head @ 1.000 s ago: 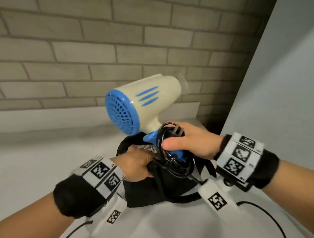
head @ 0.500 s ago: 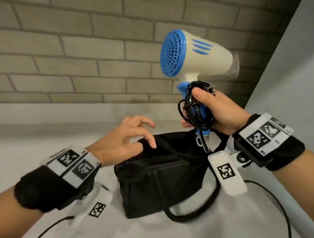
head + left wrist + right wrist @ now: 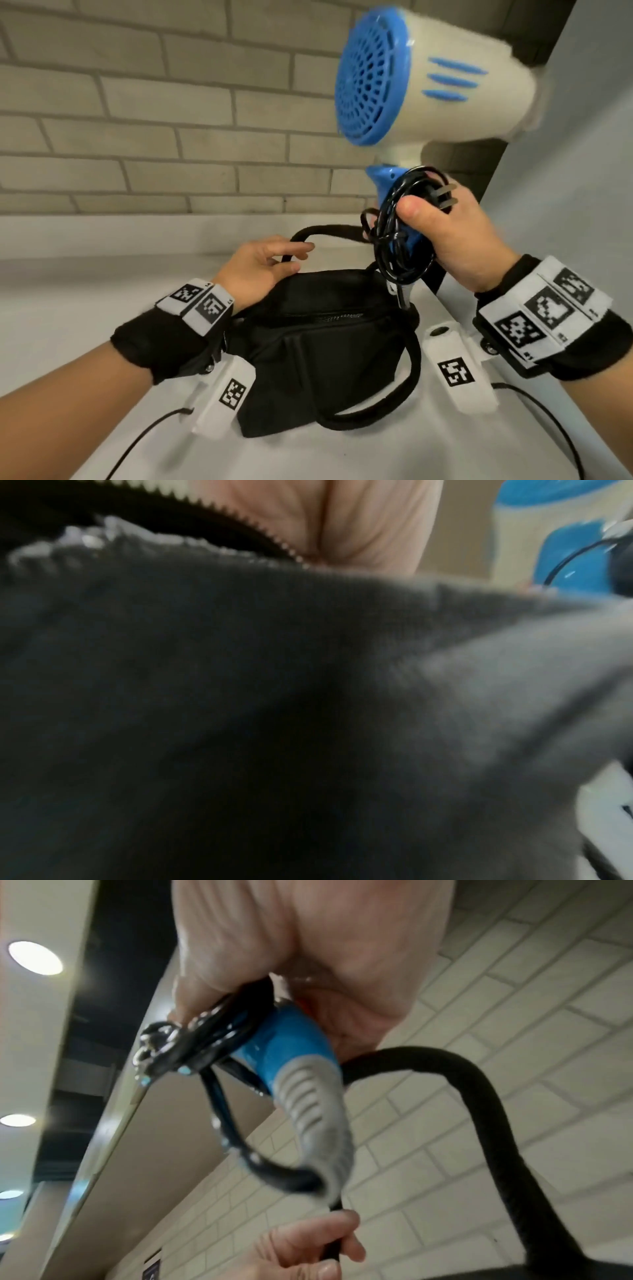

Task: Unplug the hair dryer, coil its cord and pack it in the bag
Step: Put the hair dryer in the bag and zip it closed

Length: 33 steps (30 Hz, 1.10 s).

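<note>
Above the black bag (image 3: 318,346), right hand (image 3: 455,240) clamps hair dryer (image 3: 428,78) handle and coiled cord (image 3: 394,240) together, while left hand (image 3: 260,263) fingers (image 3: 301,247) curl around the strap (image 3: 325,230), clearing the opening.

You are seeing the white-and-blue hair dryer (image 3: 442,85) hanging at the upper right of the frame, its black cord (image 3: 399,236) lying coiled against the blue handle. The black bag (image 3: 329,359) is sitting at lower centre, its strap looping upward.
</note>
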### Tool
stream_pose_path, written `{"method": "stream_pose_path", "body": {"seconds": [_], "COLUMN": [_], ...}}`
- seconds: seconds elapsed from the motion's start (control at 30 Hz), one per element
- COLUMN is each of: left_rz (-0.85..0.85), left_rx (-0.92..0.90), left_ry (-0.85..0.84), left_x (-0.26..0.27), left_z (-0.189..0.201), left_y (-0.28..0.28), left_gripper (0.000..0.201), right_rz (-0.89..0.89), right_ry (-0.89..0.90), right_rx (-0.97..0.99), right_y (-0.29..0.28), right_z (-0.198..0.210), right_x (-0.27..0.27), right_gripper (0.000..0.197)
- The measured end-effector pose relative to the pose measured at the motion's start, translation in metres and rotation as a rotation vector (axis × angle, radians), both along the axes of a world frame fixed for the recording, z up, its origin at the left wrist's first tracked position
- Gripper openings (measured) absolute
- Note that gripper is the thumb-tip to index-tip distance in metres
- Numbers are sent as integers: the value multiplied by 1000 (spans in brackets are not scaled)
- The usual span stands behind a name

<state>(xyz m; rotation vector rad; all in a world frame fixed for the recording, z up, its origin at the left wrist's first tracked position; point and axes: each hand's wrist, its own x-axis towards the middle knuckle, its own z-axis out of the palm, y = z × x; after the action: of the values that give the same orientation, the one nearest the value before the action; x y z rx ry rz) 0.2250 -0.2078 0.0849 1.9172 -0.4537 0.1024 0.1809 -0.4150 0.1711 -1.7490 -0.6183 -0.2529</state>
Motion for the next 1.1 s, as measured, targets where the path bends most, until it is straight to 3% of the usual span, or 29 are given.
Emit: {"method": "stream_pose_path", "body": {"seconds": [0.13, 0.23, 0.33, 0.47, 0.53, 0.7, 0.83, 1.0, 1.1], "left_rz": [-15, 18, 19, 120, 162, 203, 210, 124, 65], "left_rx": [-81, -149, -182, -156, -300, -367, -282, -172, -90], "left_ry": [83, 152, 231, 405, 359, 261, 124, -31, -82], "left_x": [4, 6, 1, -1, 1, 10, 8, 0, -2], "left_z": [0, 1, 4, 1, -1, -1, 3, 6, 5], "left_y": [5, 7, 5, 11, 17, 21, 13, 2, -2], "left_gripper": [41, 42, 37, 30, 36, 43, 41, 46, 46], "right_rz": [-68, -76, -67, -67, -76, 38, 89, 209, 265], "right_ry": [-225, -239, -169, -68, -49, 106, 152, -39, -67], "right_rx": [51, 28, -181, -566, -762, -1019, -1345, -1760, -1903], "right_y": [16, 29, 40, 34, 28, 13, 8, 23, 35], "right_z": [13, 9, -20, -67, -80, -86, -94, -107, -113], "right_x": [-4, 0, 10, 16, 13, 11, 20, 24, 27], "right_gripper": [45, 47, 45, 61, 68, 61, 54, 49, 48]}}
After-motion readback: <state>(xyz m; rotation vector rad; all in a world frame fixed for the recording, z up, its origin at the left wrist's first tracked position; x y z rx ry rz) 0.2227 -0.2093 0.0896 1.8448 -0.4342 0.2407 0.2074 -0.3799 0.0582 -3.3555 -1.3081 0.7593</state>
